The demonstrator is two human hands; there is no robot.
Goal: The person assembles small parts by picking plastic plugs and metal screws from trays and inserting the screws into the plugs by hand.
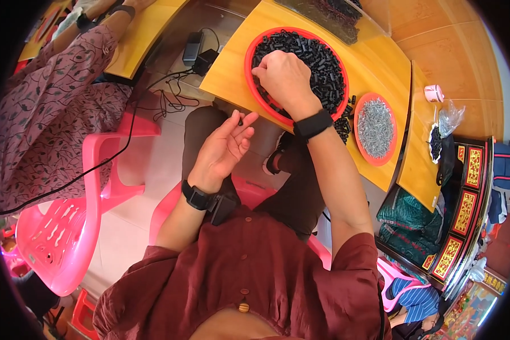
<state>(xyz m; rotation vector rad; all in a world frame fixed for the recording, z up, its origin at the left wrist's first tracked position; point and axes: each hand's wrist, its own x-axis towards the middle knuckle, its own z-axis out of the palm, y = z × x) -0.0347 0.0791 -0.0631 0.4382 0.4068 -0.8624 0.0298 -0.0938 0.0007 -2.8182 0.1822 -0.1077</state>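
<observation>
My left hand (pixel 221 148) is held palm up in front of the table edge. Between its thumb and forefinger sits a small black piece (pixel 241 122), while the other fingers curl loosely. My right hand (pixel 286 78) is over the near left part of a round red basin (pixel 345 93) heaped with short black tube-like pieces (pixel 324 69). Its fingers are bent and closed; what they hold, if anything, is hidden. Beside the basin, more black pieces (pixel 343 126) lie loose on the wooden table (pixel 232 71). A smaller red tray (pixel 361 144) holds many small clear or silvery pieces (pixel 375 127).
A clear bin (pixel 345 22) of dark pieces stands at the table's far side. To the right are a pink cup (pixel 434 93) and a plastic bag (pixel 451 118). Cables (pixel 178 90) hang at the left. Next to a pink chair (pixel 62 238) is another person in patterned clothing (pixel 56 119).
</observation>
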